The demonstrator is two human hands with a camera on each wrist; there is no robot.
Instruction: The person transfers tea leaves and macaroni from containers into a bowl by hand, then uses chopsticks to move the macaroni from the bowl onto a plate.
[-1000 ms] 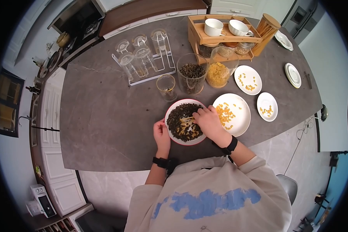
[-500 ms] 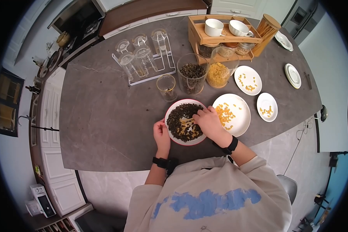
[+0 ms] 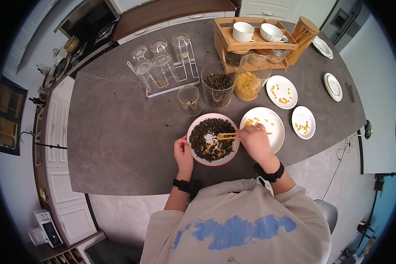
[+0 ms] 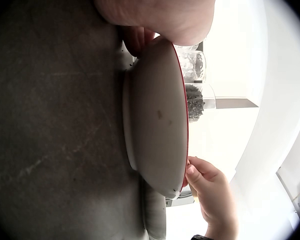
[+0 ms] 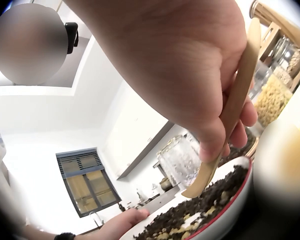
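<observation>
A white bowl with a red rim holds dark dried leaves, with yellow pieces among them near its front. My left hand grips the bowl's left rim; in the left wrist view the bowl hides most of its fingers. Wooden tongs are pinched in my right hand, their tips over the right part of the bowl. A patch of white bowl bottom shows through the leaves. Under and behind the right hand, a white plate carries yellow pieces.
Behind the bowl stand a small glass, a jar of dark leaves and a jar of yellow pieces. Two smaller plates with yellow pieces lie to the right. Farther back are a glass rack and a wooden shelf with cups.
My right hand has moved right with the tongs, from inside the bowl to beyond its right rim, above the plate. The bowl's white bottom shows more. My left hand stays at the rim.
</observation>
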